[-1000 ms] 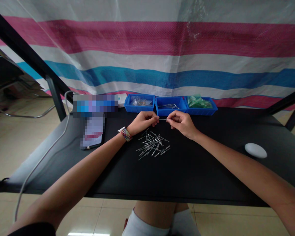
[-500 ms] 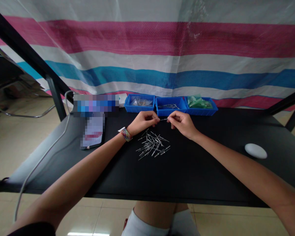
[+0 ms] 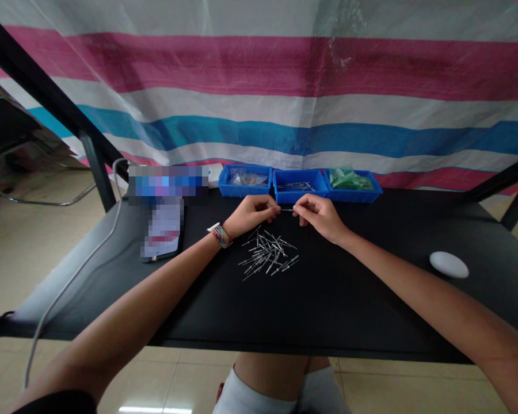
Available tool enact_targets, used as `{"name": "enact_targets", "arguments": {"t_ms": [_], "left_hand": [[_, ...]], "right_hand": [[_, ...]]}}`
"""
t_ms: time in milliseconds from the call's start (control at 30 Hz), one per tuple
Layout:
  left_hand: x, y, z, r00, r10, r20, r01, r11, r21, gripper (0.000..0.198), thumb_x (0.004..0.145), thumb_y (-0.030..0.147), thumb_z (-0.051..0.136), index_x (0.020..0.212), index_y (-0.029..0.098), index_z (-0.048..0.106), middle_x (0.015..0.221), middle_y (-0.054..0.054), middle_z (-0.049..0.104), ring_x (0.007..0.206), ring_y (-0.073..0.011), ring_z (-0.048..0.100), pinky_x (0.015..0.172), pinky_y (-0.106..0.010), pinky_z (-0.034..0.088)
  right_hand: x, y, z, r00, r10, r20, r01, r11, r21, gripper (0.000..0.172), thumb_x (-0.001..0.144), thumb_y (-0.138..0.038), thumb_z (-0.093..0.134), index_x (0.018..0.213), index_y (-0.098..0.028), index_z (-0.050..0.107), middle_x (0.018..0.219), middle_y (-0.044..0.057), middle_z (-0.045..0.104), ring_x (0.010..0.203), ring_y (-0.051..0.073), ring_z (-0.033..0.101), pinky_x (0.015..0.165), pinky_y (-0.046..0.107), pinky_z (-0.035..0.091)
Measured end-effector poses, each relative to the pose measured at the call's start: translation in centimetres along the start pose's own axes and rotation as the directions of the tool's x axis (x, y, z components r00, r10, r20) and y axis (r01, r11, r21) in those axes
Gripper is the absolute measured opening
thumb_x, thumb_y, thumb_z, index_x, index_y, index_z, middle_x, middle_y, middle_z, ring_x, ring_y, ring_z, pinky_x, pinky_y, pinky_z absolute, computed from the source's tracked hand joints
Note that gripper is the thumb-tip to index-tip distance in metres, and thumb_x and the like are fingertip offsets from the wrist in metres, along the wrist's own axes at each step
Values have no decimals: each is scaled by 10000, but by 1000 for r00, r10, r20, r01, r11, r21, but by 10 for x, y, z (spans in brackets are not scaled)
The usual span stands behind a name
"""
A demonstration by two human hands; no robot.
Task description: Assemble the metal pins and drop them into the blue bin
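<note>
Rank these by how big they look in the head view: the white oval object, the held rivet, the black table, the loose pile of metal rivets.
1. Black table
2. Loose pile of metal rivets
3. White oval object
4. Held rivet

I look out from head height, forward and down across the table [image 3: 349, 310]. My view runs from the lap [image 3: 270, 376] to the striped sheet [image 3: 285, 69].

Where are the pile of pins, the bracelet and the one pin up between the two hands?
Pile [image 3: 267, 253]: head view, its crowded middle.
Bracelet [image 3: 221, 235]: head view, its patterned band.
Pin [image 3: 287, 210]: head view, its showing stretch.
</note>
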State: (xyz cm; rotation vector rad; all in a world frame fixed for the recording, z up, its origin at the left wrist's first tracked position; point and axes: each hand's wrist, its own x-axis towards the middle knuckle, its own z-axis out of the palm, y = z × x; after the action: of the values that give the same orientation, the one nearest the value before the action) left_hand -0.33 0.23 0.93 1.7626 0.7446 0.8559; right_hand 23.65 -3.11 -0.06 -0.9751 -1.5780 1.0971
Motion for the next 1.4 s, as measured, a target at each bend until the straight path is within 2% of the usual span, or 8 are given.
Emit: {"name": "enact_targets", "arguments": {"t_ms": [233,567,800,967,1133,1400], "left_hand": [[0,0,0,1000,15,-1,-15,999,42,321,950,429,729,837,128,736,731,-28,697,628,-100,632,611,-207,514],[-1,1,-1,1000,14,8,-14,996,85,400,967,501,706,818,132,744,699,-32,692,627,-111,631,604,-206,504],[-1,4,1,1000,-1,6,1,999,44,421,946,535,720,812,135,728,718,-30,692,630,-110,629,605,-208,512],[-1,4,0,1000,-19,15,19,999,33,362,898,484,779,812,136,729,703,-17,680,630,-112,625,612,-215,504],[0,3,0,1000,2,30,-3,999,38,318,920,437,750,818,136,731,715,-18,683,642,-110,630,628,-215,508],[-1,4,-1,999,19,40,-23,996,83,384,974,473,691,812,131,750,694,-26,687,627,-107,620,634,-217,507]], "right_hand": [[1,-1,3,1000,20,4,-21,996,84,367,758,-469,905,887,-200,693,776,5,680,617,135,633,550,278,559],[1,0,2,1000,3,-21,-2,998,58,304,793,-425,879,872,-196,696,768,-4,665,582,125,630,545,276,540],[1,1,1,1000,8,-5,-8,999,39,346,836,-503,838,903,-188,711,819,29,727,575,119,630,539,264,534],[1,0,0,1000,5,1,-5,1000,-8,388,866,-565,807,896,-191,709,824,40,746,567,123,627,541,268,534],[1,0,-1,1000,-4,10,4,1000,-28,368,891,-551,791,887,-190,717,811,35,746,566,121,629,544,264,522],[0,-3,3,1000,9,-5,-9,999,46,354,798,-489,868,921,-189,728,802,25,719,596,134,640,552,283,553]]}}
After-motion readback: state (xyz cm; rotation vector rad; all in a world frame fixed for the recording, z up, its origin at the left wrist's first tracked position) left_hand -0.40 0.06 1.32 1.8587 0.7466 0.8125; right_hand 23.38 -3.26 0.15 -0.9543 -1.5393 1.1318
